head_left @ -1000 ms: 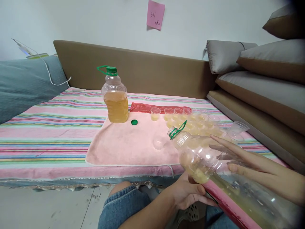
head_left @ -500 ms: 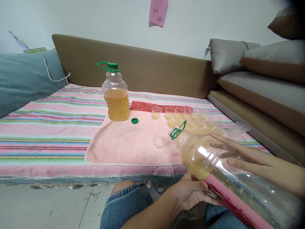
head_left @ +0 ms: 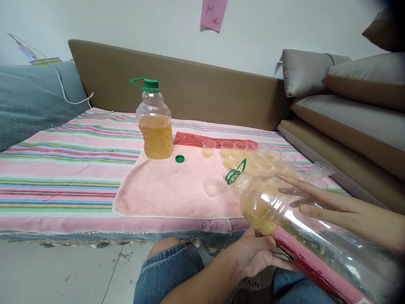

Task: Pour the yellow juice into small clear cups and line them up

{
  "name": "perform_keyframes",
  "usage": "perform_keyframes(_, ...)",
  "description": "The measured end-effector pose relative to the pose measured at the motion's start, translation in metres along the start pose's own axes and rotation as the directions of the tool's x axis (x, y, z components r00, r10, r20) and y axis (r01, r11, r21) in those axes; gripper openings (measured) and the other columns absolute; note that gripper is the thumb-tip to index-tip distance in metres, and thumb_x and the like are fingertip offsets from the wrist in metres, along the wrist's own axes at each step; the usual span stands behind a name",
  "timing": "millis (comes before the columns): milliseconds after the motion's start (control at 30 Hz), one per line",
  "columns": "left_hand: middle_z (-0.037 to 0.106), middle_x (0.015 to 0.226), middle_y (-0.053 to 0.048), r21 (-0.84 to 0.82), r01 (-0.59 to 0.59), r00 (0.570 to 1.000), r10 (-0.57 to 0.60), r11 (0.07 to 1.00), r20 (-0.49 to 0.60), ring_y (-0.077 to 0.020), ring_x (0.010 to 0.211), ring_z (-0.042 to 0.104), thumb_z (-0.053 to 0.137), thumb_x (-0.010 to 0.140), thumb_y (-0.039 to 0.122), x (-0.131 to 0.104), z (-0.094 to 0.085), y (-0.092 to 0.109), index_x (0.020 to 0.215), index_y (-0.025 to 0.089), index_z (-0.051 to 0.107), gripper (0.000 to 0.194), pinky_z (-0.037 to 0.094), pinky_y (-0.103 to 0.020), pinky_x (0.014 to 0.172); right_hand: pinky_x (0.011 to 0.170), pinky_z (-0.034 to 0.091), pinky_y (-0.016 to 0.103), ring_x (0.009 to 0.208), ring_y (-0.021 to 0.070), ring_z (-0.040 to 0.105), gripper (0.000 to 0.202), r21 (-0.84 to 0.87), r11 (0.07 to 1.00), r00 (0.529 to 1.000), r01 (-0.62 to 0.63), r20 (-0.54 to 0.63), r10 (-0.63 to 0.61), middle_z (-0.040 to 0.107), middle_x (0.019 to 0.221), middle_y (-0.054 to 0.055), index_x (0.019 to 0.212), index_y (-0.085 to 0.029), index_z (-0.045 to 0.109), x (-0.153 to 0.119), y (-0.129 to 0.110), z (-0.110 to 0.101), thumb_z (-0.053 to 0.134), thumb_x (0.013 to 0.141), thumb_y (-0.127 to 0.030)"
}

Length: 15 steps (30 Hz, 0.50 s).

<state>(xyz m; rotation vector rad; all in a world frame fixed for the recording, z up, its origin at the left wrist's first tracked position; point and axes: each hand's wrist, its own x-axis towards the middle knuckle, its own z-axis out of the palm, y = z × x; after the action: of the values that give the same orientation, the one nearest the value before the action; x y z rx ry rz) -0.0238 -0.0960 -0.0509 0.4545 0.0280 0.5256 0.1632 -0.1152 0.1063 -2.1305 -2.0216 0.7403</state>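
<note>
A large clear plastic bottle (head_left: 259, 204) lies tilted in front of me, its open neck with a green ring pointing left and some yellowish liquid inside. My left hand (head_left: 256, 255) supports it from below, by the pink label. Across its upper side rests my right hand (head_left: 325, 207), fingers spread against the plastic. Just left of the bottle's mouth is a clear plastic cup (head_left: 213, 188) on the pink towel (head_left: 158, 194); whether it holds liquid I cannot tell. Behind the bottle stand several cups (head_left: 232, 162) with pale yellow liquid, partly hidden by it.
A second bottle (head_left: 155, 137), capped in green and more than half full of amber liquid, stands at the towel's back left. Near it lies a loose green cap (head_left: 179, 158). A red plastic bag (head_left: 196, 139) lies behind the cups. Stacked cushions (head_left: 354, 114) rise at the right.
The view has shifted slightly. Both hands keep the bottle at nearly the same tilt, and the cups stay in place.
</note>
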Motion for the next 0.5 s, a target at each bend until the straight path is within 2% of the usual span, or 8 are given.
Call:
perform_keyframes(133, 0.067, 0.097, -0.011, -0.032, -0.012, 1.0, 0.012, 0.999, -0.001, -0.0298, 0.091, 0.064, 0.087, 0.049, 0.04, 0.0, 0.002, 0.001, 0.109, 0.018, 0.065, 0.068, 0.019, -0.08, 0.093, 0.114, 0.021, 0.046, 0.142, 0.0282, 0.024, 0.067, 0.013, 1.0, 1.0, 0.012, 0.005, -0.012, 0.027, 0.155, -0.013, 0.145, -0.047, 0.023, 0.001, -0.001, -0.001, 0.046, 0.084, -0.063)
perform_keyframes(267, 0.067, 0.094, -0.01, -0.032, 0.0, 1.0, 0.0, 0.999, -0.001, -0.0284, 0.088, 0.064, 0.088, 0.048, 0.043, 0.0, 0.002, 0.001, 0.111, 0.017, 0.064, 0.072, 0.018, -0.08, 0.093, 0.114, 0.021, 0.045, 0.141, 0.0278, 0.026, 0.068, 0.057, 0.998, 0.999, -0.023, 0.04, 0.02, 0.026, 0.155, -0.014, 0.145, -0.049, 0.022, 0.002, -0.002, -0.004, 0.047, 0.084, -0.063)
perform_keyframes(367, 0.068, 0.099, -0.013, -0.028, -0.004, 1.0, 0.004, 1.0, 0.006, -0.0322, 0.092, 0.064, 0.087, 0.049, 0.045, 0.001, 0.001, 0.0, 0.114, 0.017, 0.063, 0.075, 0.02, -0.079, 0.094, 0.115, 0.02, 0.043, 0.141, 0.0264, 0.028, 0.067, 0.087, 0.996, 0.998, -0.031, 0.061, 0.025, 0.024, 0.156, -0.014, 0.145, -0.049, 0.02, 0.002, -0.006, -0.006, 0.047, 0.085, -0.062)
perform_keyframes(500, 0.067, 0.108, -0.017, -0.006, 0.002, 1.0, -0.002, 1.0, 0.001, -0.0346, 0.097, 0.064, 0.087, 0.047, 0.047, 0.001, 0.003, 0.002, 0.117, 0.017, 0.061, 0.081, 0.026, -0.075, 0.095, 0.115, 0.015, 0.046, 0.143, 0.0274, 0.022, 0.068, 0.061, 0.998, 0.999, -0.028, 0.031, 0.026, 0.023, 0.157, -0.013, 0.145, -0.047, 0.021, 0.004, -0.013, -0.007, 0.047, 0.085, -0.063)
